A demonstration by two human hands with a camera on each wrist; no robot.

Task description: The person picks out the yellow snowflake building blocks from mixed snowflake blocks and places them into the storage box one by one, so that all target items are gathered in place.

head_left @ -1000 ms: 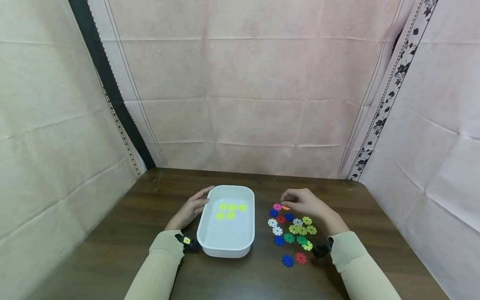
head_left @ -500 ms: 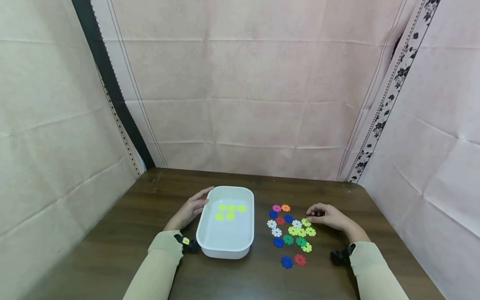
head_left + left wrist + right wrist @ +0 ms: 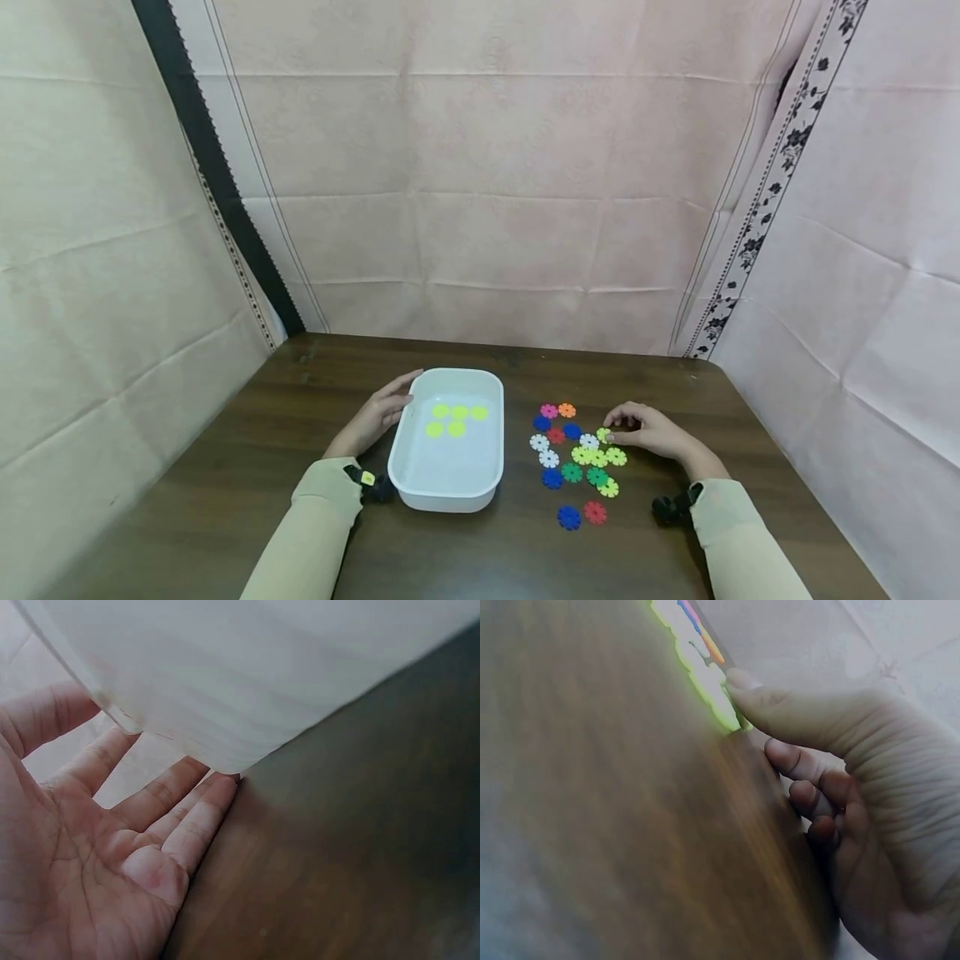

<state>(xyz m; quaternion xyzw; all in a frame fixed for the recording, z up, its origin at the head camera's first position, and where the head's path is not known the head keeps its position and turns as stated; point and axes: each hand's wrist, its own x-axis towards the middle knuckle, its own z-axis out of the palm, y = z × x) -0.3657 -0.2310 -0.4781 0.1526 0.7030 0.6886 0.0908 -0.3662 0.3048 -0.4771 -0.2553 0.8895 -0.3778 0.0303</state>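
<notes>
A white tray (image 3: 447, 471) stands on the table, with several round yellow-green discs (image 3: 456, 429) in its far half. Along its left side lies my left hand (image 3: 375, 417). In the left wrist view those fingers (image 3: 154, 799) reach out fairly straight and touch the tray's outer wall (image 3: 247, 682). My right hand (image 3: 651, 432) is at the right edge of a group of flower-shaped discs. Its thumb and a fingertip pinch a yellow-green flower disc (image 3: 603, 435). In the right wrist view the thumb (image 3: 769, 705) hides the index finger, and the other fingers are curled.
Flower discs lie about: pink (image 3: 549, 411), orange (image 3: 567, 410), white (image 3: 549, 459), green (image 3: 572, 472), blue (image 3: 569, 517), red (image 3: 595, 512) and more yellow-green ones (image 3: 616, 456). Pale cloth (image 3: 495, 208) hangs behind the wooden table (image 3: 480, 575) and at both sides.
My right hand leaves the orange disc at the far side, comes right and nearer, then closes onto the yellow-green disc, which shifts slightly. My left hand stays at the tray.
</notes>
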